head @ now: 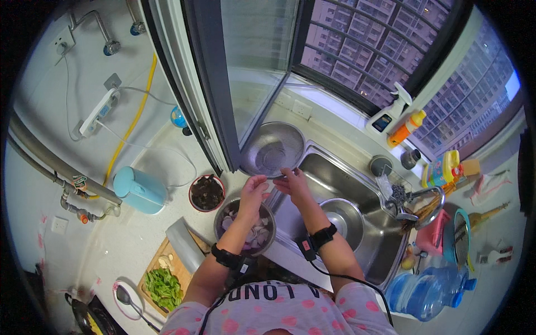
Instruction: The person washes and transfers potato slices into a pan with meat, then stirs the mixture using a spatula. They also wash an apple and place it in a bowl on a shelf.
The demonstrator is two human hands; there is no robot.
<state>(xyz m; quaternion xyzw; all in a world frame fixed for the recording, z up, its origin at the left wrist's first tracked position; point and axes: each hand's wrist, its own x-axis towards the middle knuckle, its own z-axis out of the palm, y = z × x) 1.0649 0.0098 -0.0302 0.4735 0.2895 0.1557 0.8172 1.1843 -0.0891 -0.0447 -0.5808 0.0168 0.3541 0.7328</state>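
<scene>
My left hand [253, 193] is over the far rim of a metal bowl [217, 232] holding pale sliced pieces. At the near rim of a perforated metal colander [272, 146], my right hand [294, 184] has its fingertips close together; whether they grip the rim or something small cannot be told. A gap parts the two hands. In the steel sink [335, 167] stands another metal bowl [345, 217], partly behind my right forearm. A red-rimmed bowl of dark, wrinkled food [207, 192] sits left of my left hand.
A cleaver [184, 245] lies on a wooden cutting board [155, 255] with chopped greens [163, 289]. Left stands a blue kettle [140, 190]. An open window sash [259, 63] reaches over the counter. The faucet [435, 205] and large water bottles [427, 293] are at right.
</scene>
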